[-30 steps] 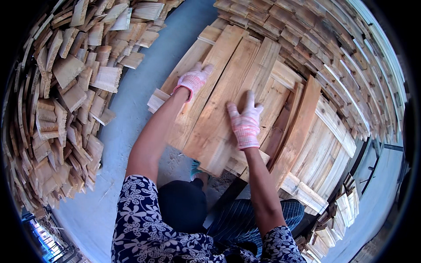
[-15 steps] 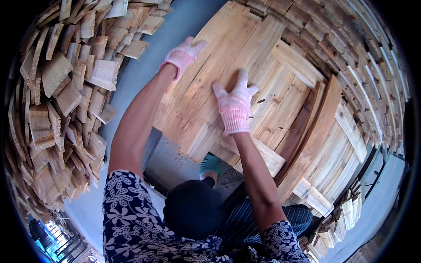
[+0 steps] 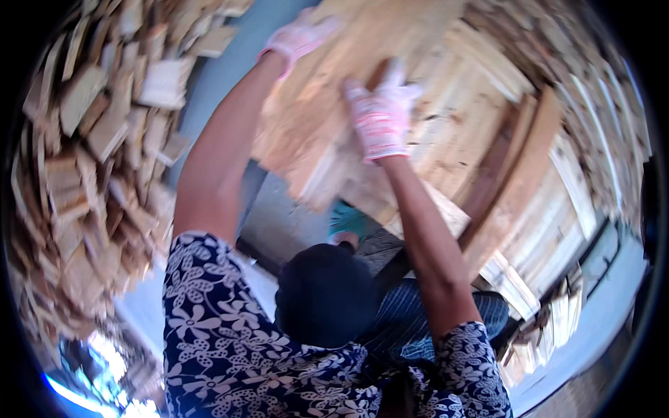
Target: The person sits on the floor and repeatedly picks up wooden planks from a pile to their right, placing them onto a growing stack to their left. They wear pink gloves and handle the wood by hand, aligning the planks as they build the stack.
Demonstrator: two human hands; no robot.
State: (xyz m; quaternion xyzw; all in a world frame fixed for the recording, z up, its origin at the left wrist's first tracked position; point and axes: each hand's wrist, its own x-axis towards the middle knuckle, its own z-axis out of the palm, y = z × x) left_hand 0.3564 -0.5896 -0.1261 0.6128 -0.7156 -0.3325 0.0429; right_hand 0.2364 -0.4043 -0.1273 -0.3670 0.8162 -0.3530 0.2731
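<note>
My left hand (image 3: 301,40), in a pink and white knitted glove, lies at the left edge of a wide light-brown wooden board (image 3: 306,125). Its fingers stretch out over the edge, blurred by motion. My right hand (image 3: 382,115), gloved alike, rests flat on the wood with thumb and fingers spread. Under and beside it, paler planks (image 3: 460,118) join crosspieces into a panel. To the right of these, a reddish-brown timber (image 3: 519,181) stands along the edge of the stacked panels.
Piled wood offcuts (image 3: 87,104) rise on the left, and stacked plank ends (image 3: 557,83) line the far right. Another slatted panel (image 3: 547,233) sits right of the timber. Below the board show grey floor (image 3: 279,216) and my green shoe (image 3: 347,221).
The whole picture has shifted and blurred, with the boards and both hands now higher in view. Both hands keep their places on the wood, fingers still outstretched.
</note>
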